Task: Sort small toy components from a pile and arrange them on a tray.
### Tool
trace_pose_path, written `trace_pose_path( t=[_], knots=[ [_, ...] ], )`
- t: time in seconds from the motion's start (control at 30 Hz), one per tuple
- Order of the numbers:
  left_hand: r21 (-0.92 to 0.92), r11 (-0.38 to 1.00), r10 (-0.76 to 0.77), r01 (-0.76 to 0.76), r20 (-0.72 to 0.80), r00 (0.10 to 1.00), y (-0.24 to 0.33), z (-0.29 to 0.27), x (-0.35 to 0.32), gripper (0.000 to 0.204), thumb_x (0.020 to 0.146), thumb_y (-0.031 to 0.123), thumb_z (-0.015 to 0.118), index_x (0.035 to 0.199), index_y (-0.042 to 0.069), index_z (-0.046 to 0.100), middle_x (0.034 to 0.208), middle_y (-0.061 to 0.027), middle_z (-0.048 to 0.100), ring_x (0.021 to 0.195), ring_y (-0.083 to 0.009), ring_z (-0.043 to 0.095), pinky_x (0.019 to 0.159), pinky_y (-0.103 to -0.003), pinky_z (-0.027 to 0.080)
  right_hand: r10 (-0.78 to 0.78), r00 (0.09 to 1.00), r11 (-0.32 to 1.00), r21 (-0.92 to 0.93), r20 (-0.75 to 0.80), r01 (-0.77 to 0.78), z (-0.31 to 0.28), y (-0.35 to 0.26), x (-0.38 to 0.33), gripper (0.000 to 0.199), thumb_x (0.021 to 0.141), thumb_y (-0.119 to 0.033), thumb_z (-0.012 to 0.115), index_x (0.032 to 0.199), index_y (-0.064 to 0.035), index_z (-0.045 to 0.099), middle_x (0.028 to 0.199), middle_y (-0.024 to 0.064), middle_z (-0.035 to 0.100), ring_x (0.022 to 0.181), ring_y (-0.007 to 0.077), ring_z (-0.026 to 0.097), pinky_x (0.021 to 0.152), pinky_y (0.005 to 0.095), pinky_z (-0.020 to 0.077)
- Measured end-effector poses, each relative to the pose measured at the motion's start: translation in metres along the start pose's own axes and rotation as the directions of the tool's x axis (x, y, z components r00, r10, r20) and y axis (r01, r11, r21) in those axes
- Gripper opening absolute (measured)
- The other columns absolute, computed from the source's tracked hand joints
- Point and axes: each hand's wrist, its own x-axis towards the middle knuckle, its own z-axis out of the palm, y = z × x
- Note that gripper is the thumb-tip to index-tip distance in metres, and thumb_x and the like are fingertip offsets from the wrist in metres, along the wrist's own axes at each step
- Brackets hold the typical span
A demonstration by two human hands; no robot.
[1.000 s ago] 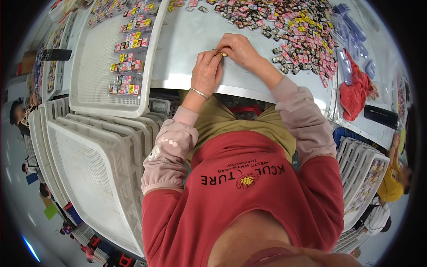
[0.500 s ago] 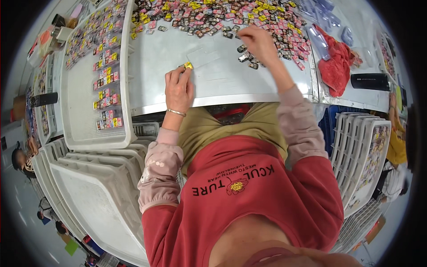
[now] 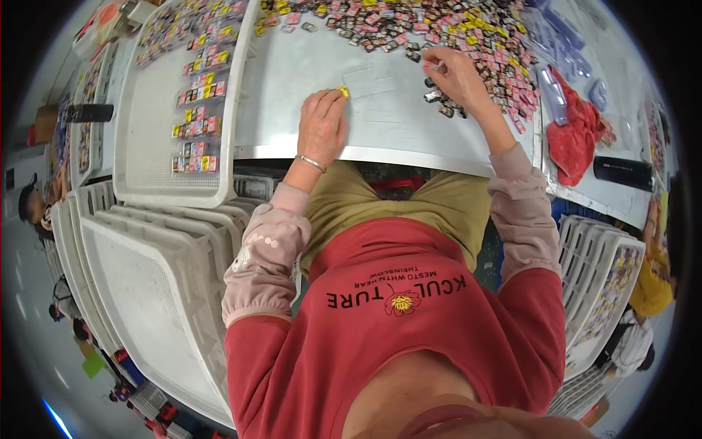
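Observation:
My left hand [image 3: 322, 121] is over the metal tabletop, its fingers together at a small yellow piece [image 3: 344, 91]. That piece sits at the left end of a shallow clear plastic tray [image 3: 368, 82], most of which looks bare. To the right, my right hand [image 3: 462, 79] is raised beside the heap with thumb and fingers pinched. A small pink piece [image 3: 429, 65] appears between its fingertips, partly hidden. Below that hand lie several loose black pieces [image 3: 434, 96]. The large heap of small pink, black and yellow pieces [image 3: 409, 23] spreads along the far side.
On the left, a white perforated crate [image 3: 150, 146] holds rows of filled clear packs [image 3: 197, 124]. Crates [image 3: 139, 271] are stacked below it. At right are a red cloth [image 3: 574, 139], a black cylinder [image 3: 623, 173] and clear plastic trays [image 3: 563, 36]. More crates [image 3: 596, 285] stand lower right.
The whole view has shifted, so table and hands appear farther right. My right hand's fingers have drawn toward a pinch, with pink showing between them. My left hand stays at the clear tray.

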Motion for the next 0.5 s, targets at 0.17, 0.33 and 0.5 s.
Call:
trace_pose_path(
  t=[0.17, 0.33, 0.5],
  knots=[
    [-0.005, 1.000, -0.007, 0.007, 0.038, 0.999, -0.001, 0.004, -0.002, 0.038, 0.070, -0.004, 0.058, 0.108, 0.003, 0.060, 0.111, -0.0112, 0.057, 0.107, -0.0305, 0.051, 0.092, -0.041, 0.042, -0.102, 0.970, 0.763, 0.643, 0.219, -0.065, 0.049, -0.037, 0.027, 0.013, 0.077, -0.005, 0.063, 0.089, 0.0001, 0.064, 0.083, 0.0099, 0.064, 0.073, 0.0164, 0.063, 0.064, 0.0288, 0.0490],
    [0.079, 0.996, 0.030, -0.035, 0.063, 0.998, -0.001, 0.000, -0.001, 0.042, 0.067, -0.003, 0.059, 0.108, 0.004, 0.060, 0.111, -0.0110, 0.056, 0.108, -0.0310, 0.049, 0.094, -0.041, 0.042, -0.209, 0.893, 0.898, 0.439, 0.399, 0.014, 0.058, -0.064, 0.056, 0.009, 0.073, -0.004, 0.067, 0.080, 0.0004, 0.064, 0.072, 0.0091, 0.065, 0.066, 0.0161, 0.062, 0.062, 0.0284, 0.0484],
    [-0.013, 1.000, 0.011, -0.010, 0.058, 0.998, 0.002, -0.003, 0.001, 0.039, 0.067, -0.004, 0.059, 0.106, 0.001, 0.060, 0.111, -0.0116, 0.056, 0.106, -0.0297, 0.051, 0.093, -0.039, 0.043, -0.209, 0.907, 0.921, 0.384, 0.365, 0.057, 0.056, -0.067, 0.058, 0.007, 0.071, -0.003, 0.067, 0.077, -0.0006, 0.065, 0.067, 0.0088, 0.065, 0.066, 0.0170, 0.063, 0.061, 0.0292, 0.0485]
  ],
)
